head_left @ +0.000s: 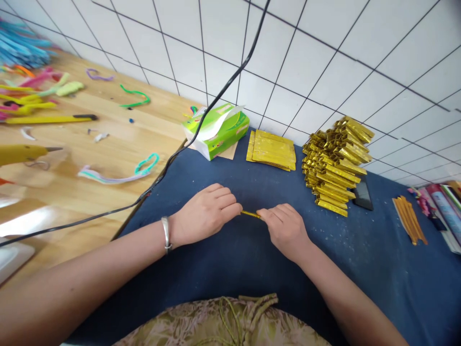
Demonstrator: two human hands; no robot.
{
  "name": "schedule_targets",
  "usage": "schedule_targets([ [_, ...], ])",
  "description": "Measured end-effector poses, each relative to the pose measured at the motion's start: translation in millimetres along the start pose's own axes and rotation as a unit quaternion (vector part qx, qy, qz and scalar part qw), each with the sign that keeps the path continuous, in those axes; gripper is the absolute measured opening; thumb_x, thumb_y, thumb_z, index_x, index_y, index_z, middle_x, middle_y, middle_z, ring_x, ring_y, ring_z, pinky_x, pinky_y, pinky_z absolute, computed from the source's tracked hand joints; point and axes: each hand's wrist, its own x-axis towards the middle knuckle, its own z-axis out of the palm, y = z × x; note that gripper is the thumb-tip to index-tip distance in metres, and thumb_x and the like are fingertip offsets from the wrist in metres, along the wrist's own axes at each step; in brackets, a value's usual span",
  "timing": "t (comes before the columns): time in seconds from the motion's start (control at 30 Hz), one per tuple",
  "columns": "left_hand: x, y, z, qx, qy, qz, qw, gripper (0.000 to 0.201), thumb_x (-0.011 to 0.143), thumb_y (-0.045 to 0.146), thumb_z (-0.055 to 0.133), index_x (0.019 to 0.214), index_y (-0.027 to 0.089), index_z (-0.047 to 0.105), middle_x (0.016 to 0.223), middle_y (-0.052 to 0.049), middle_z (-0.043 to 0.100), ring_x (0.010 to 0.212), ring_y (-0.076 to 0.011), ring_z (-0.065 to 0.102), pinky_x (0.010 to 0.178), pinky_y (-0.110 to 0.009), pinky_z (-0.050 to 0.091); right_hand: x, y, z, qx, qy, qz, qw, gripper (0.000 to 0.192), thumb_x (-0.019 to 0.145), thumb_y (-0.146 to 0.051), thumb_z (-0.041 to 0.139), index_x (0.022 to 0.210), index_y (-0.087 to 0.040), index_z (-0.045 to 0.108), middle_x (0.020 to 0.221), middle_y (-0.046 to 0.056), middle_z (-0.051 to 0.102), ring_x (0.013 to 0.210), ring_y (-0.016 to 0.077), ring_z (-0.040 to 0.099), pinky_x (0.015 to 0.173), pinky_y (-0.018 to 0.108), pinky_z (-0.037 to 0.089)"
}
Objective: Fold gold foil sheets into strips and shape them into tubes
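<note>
A narrow strip of gold foil paper stretches between my two hands above the dark blue cloth. My left hand, with a silver bangle on its wrist, is closed on the strip's left end. The right end is pinched in my right hand. Only a short middle length of the strip shows; both ends are hidden by fingers. Beyond my hands lies a flat stack of gold paper sheets. To its right rises a heap of folded gold paper pieces.
A green tissue box stands by the tiled wall. A black cable crosses the view. On the wooden table at left are pipe cleaners and a yellow glue gun. Brown strips and a dark phone-like slab lie right.
</note>
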Motion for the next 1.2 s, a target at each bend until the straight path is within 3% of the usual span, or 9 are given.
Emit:
schedule_targets([
  [0.27,3.1,-2.3,9.2,-0.087,-0.024,-0.088,0.992,0.017,0.093,0.025,0.041,0.095,0.017,0.056,0.087,-0.003,0.059,0.082,-0.0147,0.054,0.074,-0.027,0.042,-1.7,6.0,9.3,0.013,0.011,0.033,0.999,0.019,0.09,-0.013,0.044,0.103,-0.016,0.058,0.085,0.004,0.066,0.077,0.015,0.056,0.073,0.031,0.038],
  [0.43,0.2,-2.3,9.4,-0.095,-0.022,-0.085,0.992,0.021,0.092,0.015,0.036,0.087,0.016,0.056,0.077,-0.003,0.057,0.073,-0.0134,0.053,0.065,-0.024,0.041,3.0,5.0,9.8,0.071,-0.021,0.056,0.996,0.017,0.091,-0.025,0.049,0.103,-0.018,0.059,0.089,0.004,0.067,0.082,0.0149,0.058,0.075,0.03,0.039],
  [0.63,-0.3,-0.5,10.6,-0.1,-0.026,-0.08,0.991,0.02,0.091,0.017,0.038,0.083,0.016,0.056,0.075,-0.002,0.057,0.072,-0.0139,0.054,0.066,-0.025,0.042,6.7,4.8,13.2,0.083,-0.016,0.051,0.995,0.016,0.091,-0.023,0.047,0.088,-0.018,0.063,0.074,0.001,0.064,0.07,0.013,0.055,0.069,0.028,0.039],
  [0.77,-1.1,-2.2,15.5,-0.083,-0.033,-0.091,0.992,0.018,0.093,0.024,0.041,0.091,0.017,0.057,0.077,-0.002,0.06,0.074,-0.0143,0.057,0.071,-0.027,0.044,4.0,9.0,17.2,0.048,-0.011,0.062,0.997,0.015,0.09,-0.018,0.048,0.091,-0.017,0.063,0.078,0.003,0.065,0.075,0.0141,0.056,0.072,0.029,0.039],
  [0.9,-5.1,-5.1,20.5,-0.079,0.007,-0.085,0.993,0.016,0.092,0.025,0.044,0.1,0.016,0.054,0.084,-0.004,0.064,0.079,-0.0143,0.061,0.077,-0.029,0.047,-1.9,11.7,16.7,0.022,-0.003,0.075,0.997,0.018,0.089,-0.018,0.05,0.103,-0.018,0.06,0.09,0.005,0.067,0.082,0.0163,0.058,0.076,0.031,0.041],
  [1.03,-10.1,-8.5,25.2,-0.068,0.062,-0.06,0.994,0.016,0.09,0.02,0.047,0.104,0.015,0.053,0.09,-0.005,0.067,0.082,-0.0142,0.063,0.079,-0.03,0.049,-13.2,10.0,17.9,0.044,0.048,0.124,0.99,0.026,0.087,-0.021,0.053,0.113,-0.018,0.053,0.094,0.006,0.067,0.08,0.0171,0.06,0.074,0.032,0.046],
  [1.13,-11.1,-9.4,24.8,-0.063,0.076,-0.033,0.995,0.015,0.088,0.015,0.047,0.102,0.016,0.053,0.092,-0.005,0.068,0.083,-0.0138,0.064,0.079,-0.03,0.051,-22.0,8.3,19.9,0.092,0.112,0.159,0.977,0.021,0.085,-0.021,0.056,0.106,-0.02,0.052,0.098,0.006,0.066,0.085,0.0167,0.063,0.077,0.032,0.05],
  [1.2,-10.2,-9.2,22.7,-0.063,0.064,-0.014,0.996,0.014,0.088,0.012,0.046,0.099,0.017,0.052,0.095,-0.004,0.068,0.085,-0.0136,0.064,0.079,-0.029,0.051,-25.7,8.5,20.4,0.114,0.129,0.146,0.974,0.016,0.084,-0.018,0.056,0.1,-0.021,0.053,0.097,0.005,0.066,0.089,0.016,0.063,0.079,0.031,0.052],
])
